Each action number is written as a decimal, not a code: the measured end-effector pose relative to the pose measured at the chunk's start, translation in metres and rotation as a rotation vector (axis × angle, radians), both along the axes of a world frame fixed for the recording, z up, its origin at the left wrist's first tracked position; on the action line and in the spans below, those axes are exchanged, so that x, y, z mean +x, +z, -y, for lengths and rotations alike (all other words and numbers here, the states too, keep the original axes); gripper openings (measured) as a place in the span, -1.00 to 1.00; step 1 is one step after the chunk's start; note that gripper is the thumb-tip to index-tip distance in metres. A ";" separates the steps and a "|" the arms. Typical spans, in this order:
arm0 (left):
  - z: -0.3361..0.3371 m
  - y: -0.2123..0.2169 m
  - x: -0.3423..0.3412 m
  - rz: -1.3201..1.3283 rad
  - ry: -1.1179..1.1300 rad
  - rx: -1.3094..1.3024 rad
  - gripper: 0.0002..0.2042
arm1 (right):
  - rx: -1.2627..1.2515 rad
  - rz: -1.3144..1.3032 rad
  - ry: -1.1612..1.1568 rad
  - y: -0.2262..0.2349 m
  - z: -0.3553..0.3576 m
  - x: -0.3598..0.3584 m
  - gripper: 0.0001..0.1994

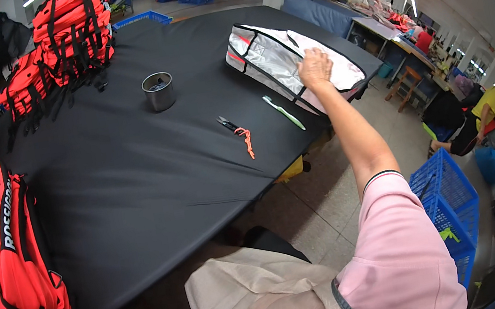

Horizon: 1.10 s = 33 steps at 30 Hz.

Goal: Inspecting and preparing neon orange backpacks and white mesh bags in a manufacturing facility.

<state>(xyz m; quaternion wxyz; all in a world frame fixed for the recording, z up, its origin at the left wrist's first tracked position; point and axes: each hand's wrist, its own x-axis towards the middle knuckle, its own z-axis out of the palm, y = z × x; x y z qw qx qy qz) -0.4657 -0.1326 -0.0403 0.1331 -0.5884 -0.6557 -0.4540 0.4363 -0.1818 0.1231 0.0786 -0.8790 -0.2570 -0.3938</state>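
Observation:
My right arm, in a pink short sleeve, stretches out to a bag turned inside out (270, 54), which lies at the right edge of the table. The bag shows a silvery lining with black bound seams and small red patches. My right hand (315, 67) is on the bag, its bent fingers closed on the material; the fingertips are partly hidden. Nearer to me lie a green and white toothbrush (283, 112) and small black thread snips (227, 122) with an orange cord (248, 141). My left hand is out of the picture.
A metal cup (159, 94) with small dark things inside stands on the black-covered table (133, 166). Red backpacks (73, 33) are piled at the far left, and another red bag (21, 261) sits near left. Blue plastic crates (446, 201) stand right; a person in yellow (490, 109) bends beyond.

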 end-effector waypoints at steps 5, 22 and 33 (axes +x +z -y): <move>0.108 -0.055 0.039 0.438 -0.006 -0.479 -0.71 | 0.029 -0.599 0.000 -0.025 -0.008 -0.001 -0.62; 0.032 -0.010 0.145 0.374 -0.566 -0.557 -0.78 | 0.506 -0.113 0.104 0.088 0.173 -0.007 -0.66; 0.018 0.086 0.336 0.656 -1.177 -0.273 -0.65 | 0.606 -0.141 0.668 0.204 0.165 -0.149 -0.57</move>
